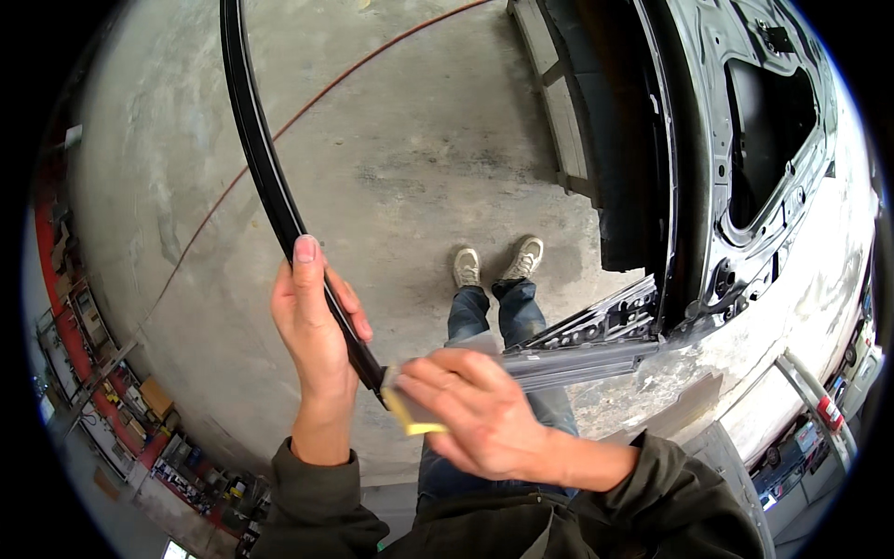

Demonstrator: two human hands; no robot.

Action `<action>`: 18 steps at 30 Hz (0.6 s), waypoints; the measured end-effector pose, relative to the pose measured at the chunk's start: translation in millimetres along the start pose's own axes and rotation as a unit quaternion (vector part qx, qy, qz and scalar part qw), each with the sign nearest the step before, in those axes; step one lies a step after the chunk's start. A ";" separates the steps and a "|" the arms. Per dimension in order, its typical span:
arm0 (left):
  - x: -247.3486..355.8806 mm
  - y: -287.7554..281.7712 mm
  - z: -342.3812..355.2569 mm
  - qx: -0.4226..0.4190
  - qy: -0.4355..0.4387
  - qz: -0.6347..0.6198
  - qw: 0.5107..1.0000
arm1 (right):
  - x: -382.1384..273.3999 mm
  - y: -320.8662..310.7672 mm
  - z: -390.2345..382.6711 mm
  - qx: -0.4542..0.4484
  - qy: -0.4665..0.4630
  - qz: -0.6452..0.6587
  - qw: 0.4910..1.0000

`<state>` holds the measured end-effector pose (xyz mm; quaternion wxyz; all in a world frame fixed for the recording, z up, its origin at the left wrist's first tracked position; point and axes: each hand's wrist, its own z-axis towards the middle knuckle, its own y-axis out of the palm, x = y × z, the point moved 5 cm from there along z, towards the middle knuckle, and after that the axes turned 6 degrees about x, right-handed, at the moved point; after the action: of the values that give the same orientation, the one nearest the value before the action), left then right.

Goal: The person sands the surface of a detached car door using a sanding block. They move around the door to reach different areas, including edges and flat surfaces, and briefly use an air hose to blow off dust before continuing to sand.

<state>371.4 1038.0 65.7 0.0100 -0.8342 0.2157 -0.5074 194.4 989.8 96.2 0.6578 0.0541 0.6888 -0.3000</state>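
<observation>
Holding the strip (268, 177), our left grip (317, 317) is wrapped round it; our right grip (484, 415) pinches a pad (402, 410) at its near end. The strip runs towards eleven o'clock; the door (712, 121) lies at two. We seem to be rubbing; the next stroke would call for light, even pressure.

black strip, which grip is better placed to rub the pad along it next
Right, probably: the right grip holds the yellow-edged pad at the lower end of the black strip, while the left grip clasps it higher up.
</observation>
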 end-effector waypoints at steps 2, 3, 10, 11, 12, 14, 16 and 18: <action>0.6 -0.3 2.7 -0.008 0.000 -0.004 1.000 | -5.7 8.1 4.9 0.000 -0.014 -0.012 1.000; -0.2 -1.4 2.9 -0.010 -0.002 -0.006 1.000 | -2.8 5.9 0.6 -0.012 -0.013 -0.036 0.999; -0.3 2.2 -0.3 -0.032 0.009 -0.001 0.999 | 20.2 -37.1 -37.5 -0.026 0.042 -0.131 0.990; -0.8 5.9 -0.7 -0.022 0.008 0.005 1.000 | 14.1 -28.6 -30.1 0.001 0.054 -0.125 0.991; -0.9 3.7 0.7 -0.012 0.007 0.012 1.000 | 4.5 -9.1 -20.9 0.040 0.036 -0.091 0.994; -3.1 -2.8 2.2 0.006 0.002 0.020 1.000 | -22.3 10.3 0.3 0.071 0.021 -0.051 0.996; 1.2 -7.8 2.4 -0.006 0.010 0.022 1.000 | -12.9 17.8 -20.7 0.061 -0.035 -0.093 0.993; -5.9 -6.1 4.8 0.000 -0.010 0.011 1.000 | 16.1 21.0 -63.6 0.017 -0.089 -0.175 0.980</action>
<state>375.4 1044.7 59.9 0.0174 -0.8368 0.2251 -0.4989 146.6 1032.6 71.0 0.6528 -0.0833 0.6207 -0.4262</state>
